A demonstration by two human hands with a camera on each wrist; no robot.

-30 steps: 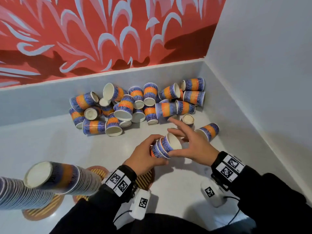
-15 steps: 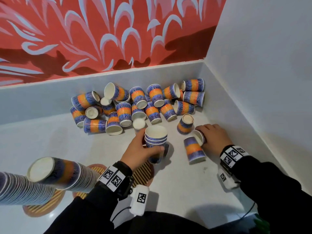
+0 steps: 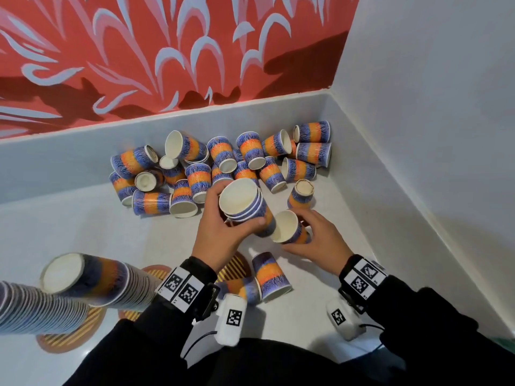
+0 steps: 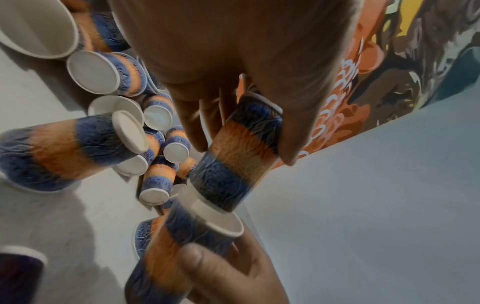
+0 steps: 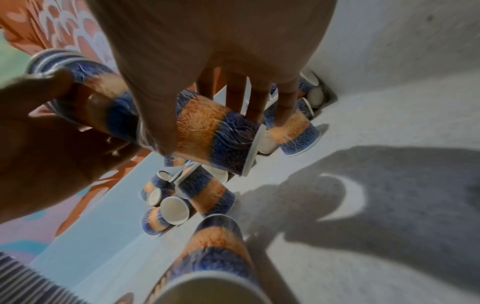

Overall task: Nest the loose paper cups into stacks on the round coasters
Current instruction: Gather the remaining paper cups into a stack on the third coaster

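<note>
The left hand [image 3: 220,235] gripped a short nested stack of paper cups [image 3: 245,203], mouths up, thumb and fingers curled round its side. Just right of it, the right hand [image 3: 317,240] held a single paper cup [image 3: 288,228], its open mouth touching the bottom of that stack. Beyond both hands lay the heap of loose cups [image 3: 223,162]. Near the left wrist, two tall stacks [image 3: 92,280] leaned over striped round coasters [image 3: 67,332]; another cup [image 3: 270,274] stood upside down between the wrists.

Blue-and-orange banded paper cups [image 3: 195,178]; orange, yellow-striped coasters [image 3: 69,334]; red-and-white mural [image 3: 167,51].
</note>
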